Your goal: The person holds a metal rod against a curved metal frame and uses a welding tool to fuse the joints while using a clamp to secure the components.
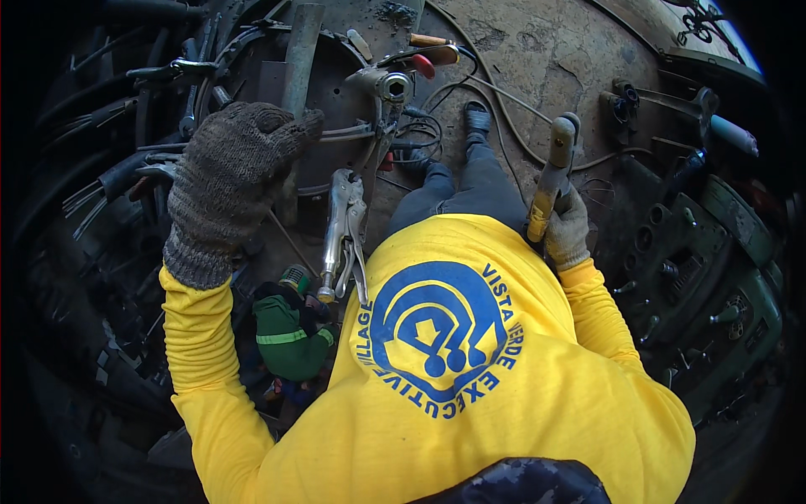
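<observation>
My left hand (231, 160), in a thick grey knit glove, is closed around a long grey metal bar (303, 59). The bar stretches away over a dark round metal worktable and shows again below my fingers. Off to the right, my right hand (569, 225), in a lighter knit glove, is wrapped round a worn tool (552, 164) with a rounded metal top and a yellow lower end. Its exact kind is unclear, and my fingers are partly hidden behind it. Silver locking pliers (339, 223) hang at the table's near edge, between my hands.
Pliers, clamps and wrenches (189, 67) crowd the table's left side. A wooden-handled tool (432, 40) lies at its far right. Cables (504, 101) curl over the concrete floor. A green machine (680, 260) with levers stands right; a green bag-like item (290, 336) is lower left.
</observation>
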A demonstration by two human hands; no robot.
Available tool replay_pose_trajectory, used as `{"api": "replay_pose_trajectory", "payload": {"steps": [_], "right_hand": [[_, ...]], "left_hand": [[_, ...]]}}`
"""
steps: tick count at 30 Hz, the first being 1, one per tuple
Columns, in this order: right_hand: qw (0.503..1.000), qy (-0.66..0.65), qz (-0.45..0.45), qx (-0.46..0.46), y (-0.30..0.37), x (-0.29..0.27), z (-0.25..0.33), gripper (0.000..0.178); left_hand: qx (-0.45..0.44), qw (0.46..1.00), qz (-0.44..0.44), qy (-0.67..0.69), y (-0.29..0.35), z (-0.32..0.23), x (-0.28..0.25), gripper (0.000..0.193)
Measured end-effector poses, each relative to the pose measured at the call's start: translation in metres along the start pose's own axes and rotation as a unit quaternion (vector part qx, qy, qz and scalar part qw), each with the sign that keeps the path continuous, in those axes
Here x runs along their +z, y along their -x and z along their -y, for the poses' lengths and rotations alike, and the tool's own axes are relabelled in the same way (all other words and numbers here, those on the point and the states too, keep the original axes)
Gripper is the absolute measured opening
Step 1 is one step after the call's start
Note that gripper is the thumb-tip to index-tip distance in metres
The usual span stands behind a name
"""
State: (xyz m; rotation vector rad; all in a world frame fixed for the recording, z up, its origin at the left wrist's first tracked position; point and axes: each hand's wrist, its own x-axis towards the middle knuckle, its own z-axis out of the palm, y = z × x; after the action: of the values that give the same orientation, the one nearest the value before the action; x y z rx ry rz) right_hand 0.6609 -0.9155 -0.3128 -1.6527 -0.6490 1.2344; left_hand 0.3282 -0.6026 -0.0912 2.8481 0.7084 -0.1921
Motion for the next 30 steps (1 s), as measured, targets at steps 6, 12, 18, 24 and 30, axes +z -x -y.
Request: {"api": "replay_pose_trajectory", "payload": {"steps": [6, 12, 18, 24, 30], "right_hand": [[1.0, 0.006, 0.006, 0.019, 0.0, 0.008, 0.018, 0.037], [0.999, 0.016, -0.003, 0.043, 0.0, 0.01, 0.025, 0.042], [0.999, 0.019, 0.016, 0.043, -0.003, 0.013, 0.036, 0.043], [0.999, 0.029, 0.02, 0.023, -0.003, 0.016, 0.043, 0.042], [0.998, 0.046, 0.028, 0.015, -0.004, 0.016, 0.045, 0.041]], "left_hand": [[0.005, 1.0, 0.0, -0.009, 0.0, 0.0, 0.0, 0.059], [0.006, 1.0, 0.0, -0.001, 0.0, 0.0, -0.001, 0.058], [-0.004, 1.0, 0.01, 0.015, 0.0, 0.002, 0.0, 0.055], [-0.002, 1.0, 0.011, 0.0, 0.0, 0.003, 0.0, 0.058], [-0.014, 1.0, 0.015, 0.01, 0.0, 0.001, -0.001, 0.062]]}}
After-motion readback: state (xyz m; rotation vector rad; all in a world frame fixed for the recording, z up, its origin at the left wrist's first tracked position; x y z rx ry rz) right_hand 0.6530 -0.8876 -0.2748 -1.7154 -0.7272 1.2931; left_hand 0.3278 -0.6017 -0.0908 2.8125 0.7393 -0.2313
